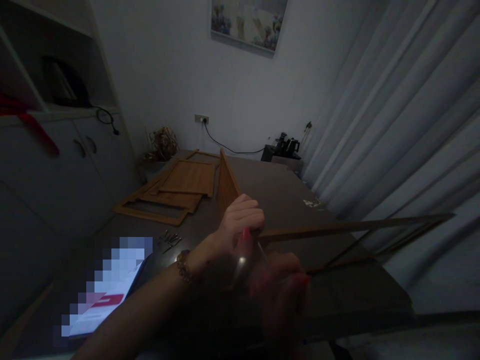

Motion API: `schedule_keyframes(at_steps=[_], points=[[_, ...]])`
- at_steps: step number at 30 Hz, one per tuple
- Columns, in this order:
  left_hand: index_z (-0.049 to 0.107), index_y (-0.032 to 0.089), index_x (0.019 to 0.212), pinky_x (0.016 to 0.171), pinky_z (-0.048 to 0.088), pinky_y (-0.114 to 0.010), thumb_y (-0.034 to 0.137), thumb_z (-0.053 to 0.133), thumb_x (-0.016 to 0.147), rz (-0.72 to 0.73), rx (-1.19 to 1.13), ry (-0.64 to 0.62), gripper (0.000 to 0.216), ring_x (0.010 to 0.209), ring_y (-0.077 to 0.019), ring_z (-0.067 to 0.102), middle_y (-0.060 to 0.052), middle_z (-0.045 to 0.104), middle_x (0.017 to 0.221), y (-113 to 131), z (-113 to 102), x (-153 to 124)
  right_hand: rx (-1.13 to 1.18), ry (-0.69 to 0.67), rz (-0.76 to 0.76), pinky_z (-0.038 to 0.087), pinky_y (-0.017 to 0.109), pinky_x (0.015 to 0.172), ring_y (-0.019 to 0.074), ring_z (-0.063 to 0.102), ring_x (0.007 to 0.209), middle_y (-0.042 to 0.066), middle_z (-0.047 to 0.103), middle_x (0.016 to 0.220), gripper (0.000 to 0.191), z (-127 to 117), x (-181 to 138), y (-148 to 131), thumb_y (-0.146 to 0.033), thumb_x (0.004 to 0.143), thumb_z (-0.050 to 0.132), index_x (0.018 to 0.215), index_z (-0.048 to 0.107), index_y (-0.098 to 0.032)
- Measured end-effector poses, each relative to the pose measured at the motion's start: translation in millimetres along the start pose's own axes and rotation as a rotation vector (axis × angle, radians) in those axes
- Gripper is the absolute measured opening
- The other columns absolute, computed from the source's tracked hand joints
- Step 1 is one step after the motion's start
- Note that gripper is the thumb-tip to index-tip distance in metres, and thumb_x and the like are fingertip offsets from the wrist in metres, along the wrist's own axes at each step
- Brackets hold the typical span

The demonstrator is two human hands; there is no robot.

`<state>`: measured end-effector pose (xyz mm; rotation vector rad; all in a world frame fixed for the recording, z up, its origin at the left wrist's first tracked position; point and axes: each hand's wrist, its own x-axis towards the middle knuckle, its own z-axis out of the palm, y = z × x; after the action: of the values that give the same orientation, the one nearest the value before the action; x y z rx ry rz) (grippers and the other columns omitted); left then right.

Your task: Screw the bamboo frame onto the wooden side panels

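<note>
The room is dim. My left hand (pixel 240 220), a bead bracelet on its wrist, is closed round the near corner of a thin wooden frame (pixel 352 227) that reaches out to the right above the dark table (pixel 285 190). My right hand (pixel 279 287) is blurred just below it, fingers curled round a thin metal tool (pixel 249 257) at that same corner. What the tool is I cannot make out. An upright wooden panel (pixel 227 182) stands just behind my left hand.
Flat wooden panels and frames (pixel 176 192) lie on the table's far left. Several small screws (pixel 170 240) sit near a lit phone (pixel 105 290) at the near left. White cupboards stand left, grey curtains right, and a kettle set (pixel 285 147) at the back.
</note>
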<state>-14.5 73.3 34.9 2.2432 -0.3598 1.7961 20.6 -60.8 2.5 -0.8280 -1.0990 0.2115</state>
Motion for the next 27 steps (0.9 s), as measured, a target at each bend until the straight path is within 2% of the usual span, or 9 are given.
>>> schedule_keyframes(at_steps=[4, 8, 12, 16, 20, 24, 27], points=[[0.03, 0.02, 0.059, 0.057, 0.024, -0.034, 0.044, 0.013, 0.099, 0.02, -0.003, 0.018, 0.05, 0.049, -0.0123, 0.027, 0.003, 0.032, 0.049, 0, 0, 1, -0.14, 0.042, -0.101, 0.043, 0.025, 0.055, 0.0113, 0.056, 0.058, -0.002, 0.058, 0.064, 0.04, 4, -3, -2, -0.042, 0.102, 0.031, 0.077, 0.054, -0.021], [0.031, 0.02, 0.059, 0.057, 0.025, -0.033, 0.046, 0.012, 0.099, 0.009, -0.004, 0.033, 0.052, 0.05, -0.0127, 0.028, 0.003, 0.032, 0.05, 0, 1, 1, -0.228, 0.017, -0.19, 0.047, 0.027, 0.06, 0.0128, 0.061, 0.063, -0.001, 0.061, 0.068, 0.038, 3, -1, -3, -0.044, 0.1, 0.035, 0.078, 0.056, -0.022], [0.03, 0.02, 0.059, 0.057, 0.025, -0.033, 0.047, 0.011, 0.099, 0.007, -0.003, 0.007, 0.052, 0.052, -0.0131, 0.03, 0.003, 0.031, 0.051, 1, 0, 2, -0.203, 0.0, -0.073, 0.051, 0.023, 0.055, 0.0124, 0.066, 0.06, 0.0, 0.069, 0.072, 0.039, -2, -2, -5, -0.05, 0.099, 0.037, 0.087, 0.062, -0.023], [0.028, 0.02, 0.06, 0.056, 0.023, -0.033, 0.047, 0.012, 0.099, 0.011, -0.003, 0.012, 0.05, 0.053, -0.0131, 0.029, 0.003, 0.029, 0.051, 0, 1, 2, 0.007, -0.008, 0.07, 0.054, 0.023, 0.051, 0.0133, 0.068, 0.052, 0.0, 0.076, 0.082, 0.029, -2, -5, -7, -0.053, 0.094, 0.047, 0.103, 0.059, -0.028], [0.029, 0.02, 0.061, 0.058, 0.024, -0.034, 0.047, 0.012, 0.099, -0.005, -0.012, 0.015, 0.05, 0.053, -0.0131, 0.03, 0.003, 0.03, 0.052, -1, 2, -1, 0.188, 0.039, 0.241, 0.057, 0.023, 0.053, 0.016, 0.072, 0.06, 0.0, 0.077, 0.083, 0.027, 3, -6, -16, -0.052, 0.086, 0.062, 0.098, 0.055, -0.028], [0.028, 0.02, 0.061, 0.057, 0.024, -0.033, 0.048, 0.011, 0.099, -0.003, -0.002, 0.004, 0.05, 0.053, -0.0131, 0.03, 0.003, 0.029, 0.052, 0, 1, 0, 0.125, 0.094, 0.291, 0.058, 0.022, 0.061, 0.0151, 0.073, 0.065, -0.001, 0.076, 0.078, 0.023, 9, -6, -27, -0.043, 0.085, 0.067, 0.092, 0.054, -0.025], [0.028, 0.02, 0.06, 0.057, 0.025, -0.034, 0.048, 0.011, 0.099, 0.0, 0.009, 0.001, 0.05, 0.052, -0.0131, 0.029, 0.003, 0.029, 0.052, 2, -1, 3, 0.076, 0.141, 0.286, 0.058, 0.021, 0.063, 0.0132, 0.073, 0.068, -0.003, 0.077, 0.081, 0.023, 12, -9, -30, -0.04, 0.087, 0.066, 0.1, 0.051, -0.028]])
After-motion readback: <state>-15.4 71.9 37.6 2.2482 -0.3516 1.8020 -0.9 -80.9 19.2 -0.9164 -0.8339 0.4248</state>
